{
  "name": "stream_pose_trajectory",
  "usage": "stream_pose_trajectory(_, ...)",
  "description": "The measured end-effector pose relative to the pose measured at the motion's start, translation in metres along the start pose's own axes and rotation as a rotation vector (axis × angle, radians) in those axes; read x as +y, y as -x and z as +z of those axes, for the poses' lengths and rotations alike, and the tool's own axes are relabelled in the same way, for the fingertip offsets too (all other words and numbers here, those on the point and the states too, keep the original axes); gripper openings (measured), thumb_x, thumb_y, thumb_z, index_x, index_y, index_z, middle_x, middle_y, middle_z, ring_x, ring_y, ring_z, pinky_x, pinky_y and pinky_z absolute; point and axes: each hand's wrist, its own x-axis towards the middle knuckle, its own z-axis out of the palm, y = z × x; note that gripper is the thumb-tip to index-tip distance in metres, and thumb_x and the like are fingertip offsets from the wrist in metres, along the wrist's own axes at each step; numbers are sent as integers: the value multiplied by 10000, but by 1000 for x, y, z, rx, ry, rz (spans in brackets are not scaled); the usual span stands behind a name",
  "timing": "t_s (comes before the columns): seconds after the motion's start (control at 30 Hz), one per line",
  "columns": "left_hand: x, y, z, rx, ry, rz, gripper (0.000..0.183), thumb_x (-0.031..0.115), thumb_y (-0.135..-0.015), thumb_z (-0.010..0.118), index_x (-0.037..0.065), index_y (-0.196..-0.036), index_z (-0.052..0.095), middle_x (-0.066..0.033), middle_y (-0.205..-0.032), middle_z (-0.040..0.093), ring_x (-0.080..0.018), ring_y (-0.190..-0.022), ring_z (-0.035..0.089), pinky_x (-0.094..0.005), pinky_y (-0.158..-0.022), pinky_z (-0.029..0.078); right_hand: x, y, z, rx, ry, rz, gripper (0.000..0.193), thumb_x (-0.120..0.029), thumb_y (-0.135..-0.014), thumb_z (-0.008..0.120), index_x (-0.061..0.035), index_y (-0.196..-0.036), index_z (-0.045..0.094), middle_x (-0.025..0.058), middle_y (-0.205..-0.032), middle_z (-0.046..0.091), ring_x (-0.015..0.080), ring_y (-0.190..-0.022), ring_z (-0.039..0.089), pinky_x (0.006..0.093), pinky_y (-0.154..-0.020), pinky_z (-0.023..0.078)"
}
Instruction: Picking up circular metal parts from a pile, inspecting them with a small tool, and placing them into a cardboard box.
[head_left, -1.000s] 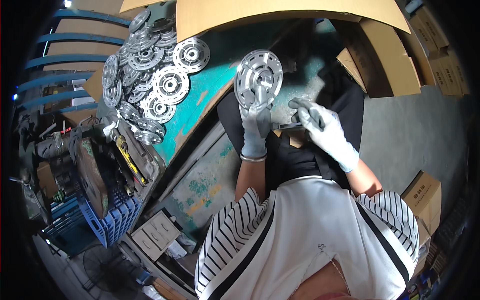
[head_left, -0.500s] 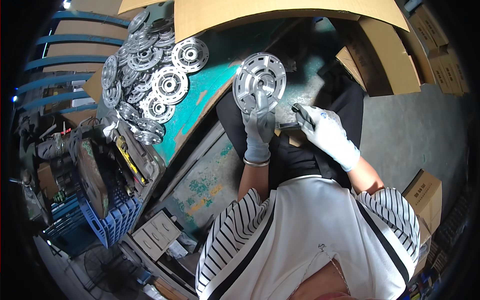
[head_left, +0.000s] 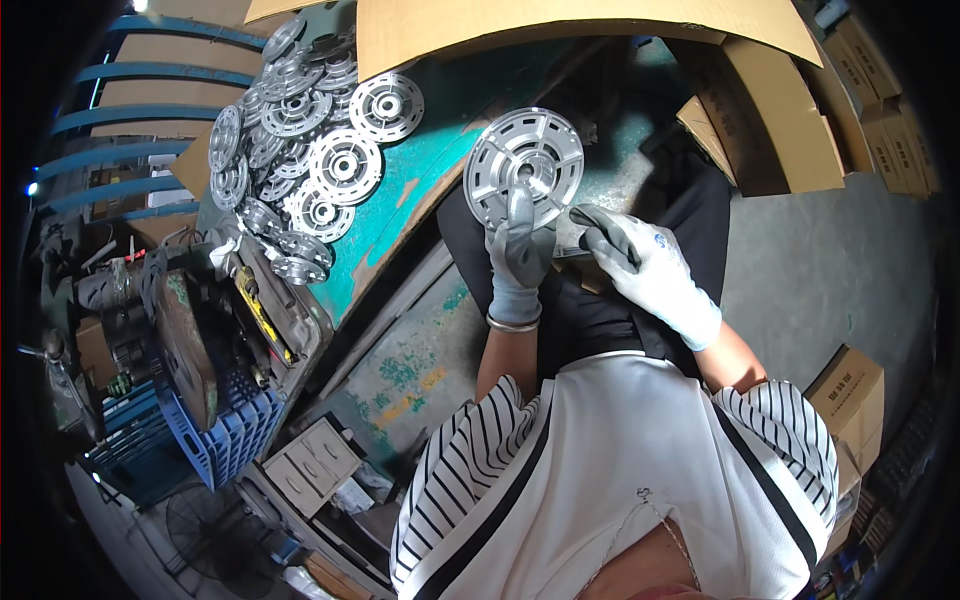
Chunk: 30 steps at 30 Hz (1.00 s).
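Slippage looks the likeliest trouble: the silvery disc (head_left: 525, 158), broad and spoked, is held only at its lower part, the left hand (head_left: 517, 255) closed on it with the thumb laid along its face toward the hub. The fingers behind it are hidden. If that grip loosened, or a knock came on the far edge, the disc could twist and drop toward the dark trousers (head_left: 697, 215) below it. The right hand (head_left: 645, 265) is just beside the disc, to its lower right, fingers curled in narrow; I can't tell whether they hold anything or touch the rim. A careless push from there could scratch the face or tip it loose. Left of the disc, the pile of similar discs (head_left: 346, 167) overlaps untidily on the green bench (head_left: 372, 235); a bump might start one sliding. Beyond the disc hangs a cardboard flap (head_left: 590, 22), which a high lift could catch.
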Motion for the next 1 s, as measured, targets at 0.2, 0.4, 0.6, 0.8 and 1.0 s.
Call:
stream_pose_trajectory(0.2, 15, -12, -2, -63, 1060, -712, 598, 327, -890, 627, -41, -1321, 435, -195, -1257, 546, -326, -1125, 562, -438, -923, 483, 1, 3, -2, 54, -70, -54, 310, -147, -867, 623, -51, -1162, 624, 107, -702, 581, 215, -589, 553, 313, -590, 464)
stream_pose_trajectory(0.4, 6, -19, -11, -152, 746, -528, 689, 350, -817, 673, 25, -1360, 403, -182, -1314, 488, -364, -1186, 488, -500, -982, 397, 20, 3, 1, -36, -174, 149, 278, -135, -889, 610, -31, -1146, 625, 71, -718, 581, 166, -577, 543, 288, -568, 455)
stream_pose_trajectory(0.6, -13, -64, -30, -140, -5, -49, 798, 147, -656, 786, 102, -1365, 421, -165, -1332, 465, -367, -1222, 439, -487, -1028, 343, 12, -7, -11, 44, -275, 177, 276, -94, -881, 604, -32, -1148, 633, 68, -703, 615, 119, -533, 547, 269, -513, 438)
stream_pose_trajectory(0.8, -100, -140, -101, -85, -709, -15, 682, 385, -644, 732, 204, -1272, 540, -141, -1357, 445, -358, -1347, 290, -552, -1115, 133, 14, -8, -15, 23, -363, 352, 257, -95, -919, 563, -40, -1158, 639, 10, -695, 619, 42, -453, 474, 216, -456, 398)
stream_pose_trajectory(1.0, -193, -250, -163, -267, -1078, -139, 782, 507, -623, 743, 249, -1325, 513, -145, -1435, 389, -353, -1381, 248, -590, -1106, 122, 21, -11, -9, 20, -353, 327, 271, -100, -903, 575, -37, -1160, 629, 18, -689, 591, 48, -496, 468, 225, -490, 402)
